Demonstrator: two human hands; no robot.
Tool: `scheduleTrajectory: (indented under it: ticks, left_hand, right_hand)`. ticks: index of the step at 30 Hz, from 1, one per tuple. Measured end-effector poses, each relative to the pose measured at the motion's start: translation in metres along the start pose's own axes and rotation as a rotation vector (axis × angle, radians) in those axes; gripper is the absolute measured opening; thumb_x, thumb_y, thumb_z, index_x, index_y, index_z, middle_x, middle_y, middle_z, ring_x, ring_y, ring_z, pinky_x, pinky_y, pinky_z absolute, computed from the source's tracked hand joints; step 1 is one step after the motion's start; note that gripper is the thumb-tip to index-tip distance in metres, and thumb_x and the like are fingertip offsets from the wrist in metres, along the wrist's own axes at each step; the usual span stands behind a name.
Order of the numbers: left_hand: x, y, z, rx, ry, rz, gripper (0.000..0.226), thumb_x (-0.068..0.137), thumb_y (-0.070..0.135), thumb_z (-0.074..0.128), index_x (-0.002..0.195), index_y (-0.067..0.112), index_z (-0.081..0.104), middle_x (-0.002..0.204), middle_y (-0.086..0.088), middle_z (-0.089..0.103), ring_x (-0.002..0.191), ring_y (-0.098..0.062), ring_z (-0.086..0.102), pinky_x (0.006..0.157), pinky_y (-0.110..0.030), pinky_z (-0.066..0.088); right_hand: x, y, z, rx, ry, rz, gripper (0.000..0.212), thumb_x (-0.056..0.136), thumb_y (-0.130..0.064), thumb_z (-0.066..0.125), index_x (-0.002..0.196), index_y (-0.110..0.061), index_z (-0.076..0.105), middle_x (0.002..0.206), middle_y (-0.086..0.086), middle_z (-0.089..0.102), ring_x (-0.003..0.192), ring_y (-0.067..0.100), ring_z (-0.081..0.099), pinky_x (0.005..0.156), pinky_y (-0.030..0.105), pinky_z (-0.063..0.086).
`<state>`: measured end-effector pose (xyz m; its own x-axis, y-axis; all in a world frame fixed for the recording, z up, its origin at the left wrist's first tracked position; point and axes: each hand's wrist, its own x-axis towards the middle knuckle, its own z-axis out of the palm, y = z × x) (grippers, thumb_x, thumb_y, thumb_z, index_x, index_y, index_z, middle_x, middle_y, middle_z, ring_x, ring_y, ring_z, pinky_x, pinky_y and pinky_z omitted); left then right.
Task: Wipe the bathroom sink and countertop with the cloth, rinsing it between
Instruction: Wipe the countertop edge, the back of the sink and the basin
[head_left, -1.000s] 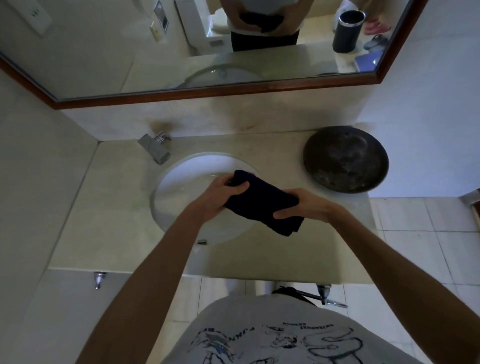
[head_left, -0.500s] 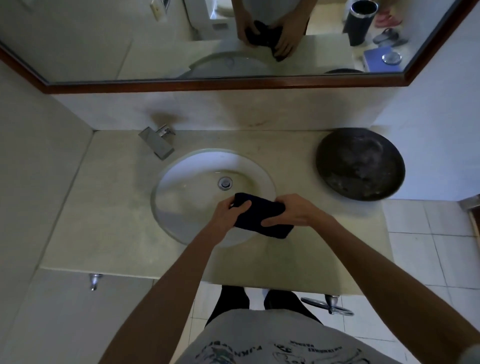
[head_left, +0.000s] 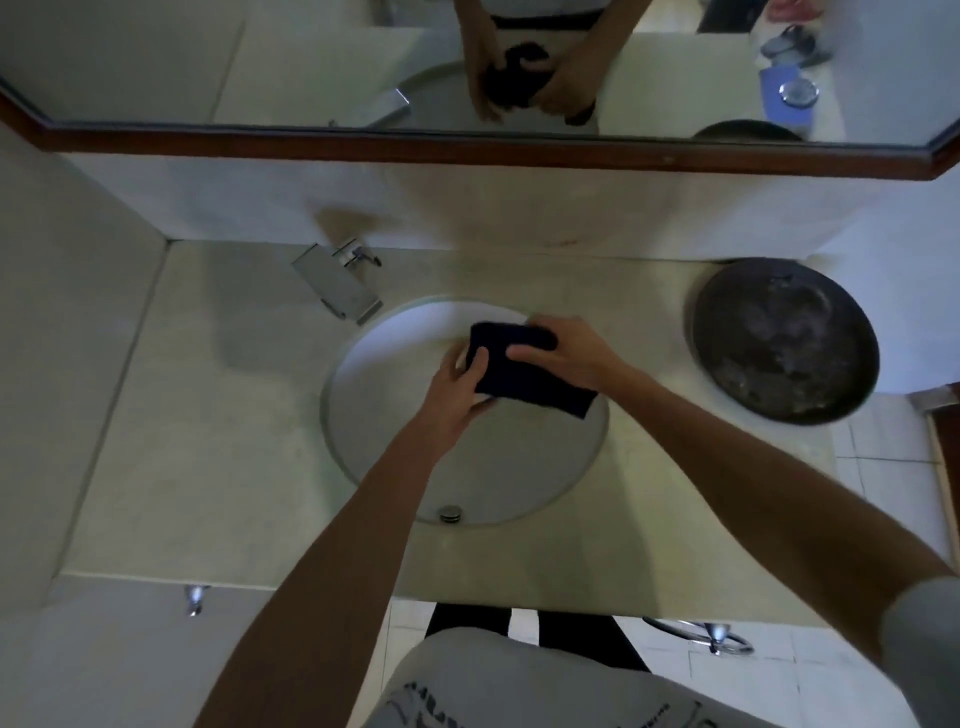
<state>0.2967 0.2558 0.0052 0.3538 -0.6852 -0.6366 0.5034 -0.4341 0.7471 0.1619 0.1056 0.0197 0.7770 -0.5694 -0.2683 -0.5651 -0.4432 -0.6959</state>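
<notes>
A dark folded cloth (head_left: 524, 374) is held over the far part of the white oval sink (head_left: 395, 447), which is set into the pale stone countertop (head_left: 218, 457). My left hand (head_left: 457, 389) grips the cloth's left edge, thumb on top. My right hand (head_left: 561, 353) holds its upper right part, fingers curled over the top edge. The cloth's lower right corner hangs free over the sink rim. The drain is hidden under the cloth and hands. A chrome faucet (head_left: 337, 283) stands at the sink's back left; no water shows.
A dark round bowl (head_left: 784, 338) sits on the counter's right end. A wood-framed mirror (head_left: 467, 67) runs along the back wall, reflecting my hands. A side wall bounds the counter on the left. An overflow fitting (head_left: 450, 513) shows at the sink's near rim.
Both hands have carried the cloth from the sink's near rim toward its back. The camera has tilted downward and closer over the counter.
</notes>
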Motion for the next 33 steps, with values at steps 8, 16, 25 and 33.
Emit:
scheduleTrajectory:
  ticks: [8, 16, 25, 33]
  left_hand:
    - [0.013, -0.099, -0.073, 0.794, 0.115, -0.03, 0.037, 0.101, 0.035, 0.056, 0.13, 0.013, 0.065, 0.134, -0.008, 0.064, 0.124, -0.028, 0.06, 0.109, -0.031, 0.041]
    - [0.007, -0.13, -0.093, 0.92, 0.15, 0.144, 0.021, 0.102, 0.025, 0.052, 0.113, 0.019, 0.07, 0.112, 0.0, 0.072, 0.092, -0.017, 0.067, 0.086, -0.03, 0.052]
    - [0.007, -0.134, -0.096, 0.953, 0.145, 0.296, 0.019, 0.102, 0.022, 0.052, 0.111, 0.021, 0.069, 0.107, 0.003, 0.071, 0.089, -0.016, 0.066, 0.083, -0.031, 0.053]
    - [-0.015, -0.125, -0.095, 0.925, 0.318, 0.393, 0.018, 0.1, 0.018, 0.053, 0.11, 0.019, 0.068, 0.105, 0.001, 0.071, 0.092, -0.02, 0.066, 0.083, -0.036, 0.053]
  right_hand:
    - [0.149, -0.005, -0.009, -0.106, 0.032, -0.083, 0.054, 0.087, -0.067, 0.062, 0.072, -0.015, 0.062, 0.071, 0.005, 0.06, 0.065, 0.021, 0.057, 0.06, 0.032, 0.037]
    - [0.154, 0.05, 0.007, -0.317, 0.2, -0.038, 0.049, 0.091, -0.063, 0.061, 0.082, -0.015, 0.06, 0.074, 0.0, 0.053, 0.072, 0.024, 0.057, 0.065, 0.038, 0.041]
    - [0.027, 0.116, 0.004, -0.398, 0.403, 0.134, 0.057, 0.092, -0.064, 0.058, 0.09, -0.007, 0.064, 0.088, 0.009, 0.059, 0.072, 0.028, 0.058, 0.064, 0.038, 0.05]
    - [-0.097, 0.112, 0.071, -0.453, 0.538, 0.273, 0.053, 0.088, -0.061, 0.066, 0.076, -0.01, 0.061, 0.08, 0.007, 0.057, 0.066, 0.028, 0.057, 0.055, 0.034, 0.046]
